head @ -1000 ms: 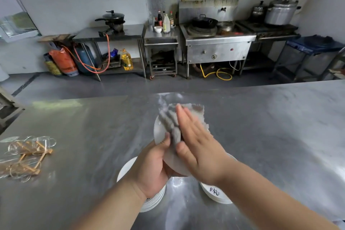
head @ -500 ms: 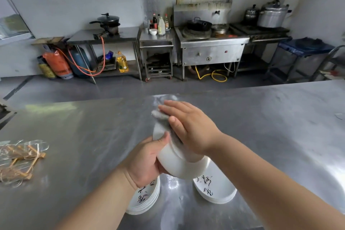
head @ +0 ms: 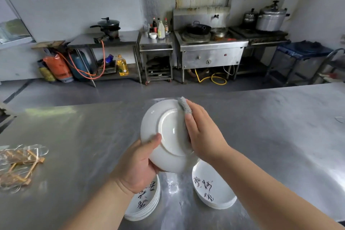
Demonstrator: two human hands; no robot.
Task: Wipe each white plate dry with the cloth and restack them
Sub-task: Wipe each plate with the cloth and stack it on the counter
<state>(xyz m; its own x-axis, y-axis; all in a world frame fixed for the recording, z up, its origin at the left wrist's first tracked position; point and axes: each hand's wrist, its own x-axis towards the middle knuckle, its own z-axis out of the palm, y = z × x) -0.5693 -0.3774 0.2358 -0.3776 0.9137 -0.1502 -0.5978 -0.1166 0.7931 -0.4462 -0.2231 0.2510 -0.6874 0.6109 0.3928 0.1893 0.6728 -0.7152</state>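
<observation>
I hold a white plate (head: 164, 127) up over the steel table, its underside and foot ring facing me. My left hand (head: 139, 164) grips its lower left rim, thumb on the back. My right hand (head: 202, 132) holds the grey cloth (head: 183, 105) against the plate's right edge; most of the cloth is hidden behind the hand and plate. A stack of several white plates with black writing (head: 145, 203) sits under my left wrist. A shorter stack of the same plates (head: 212, 190) lies to its right.
The steel table (head: 280, 136) spreads wide around the plates. A clear bag of wooden sticks (head: 18, 164) lies at the left edge. Across the aisle stand a wok stove (head: 211, 50), side tables, gas cylinders (head: 57, 69) and a blue cart (head: 302, 52).
The plate has turned so its underside now faces me. My right hand with the cloth slid from the plate's face to its right edge.
</observation>
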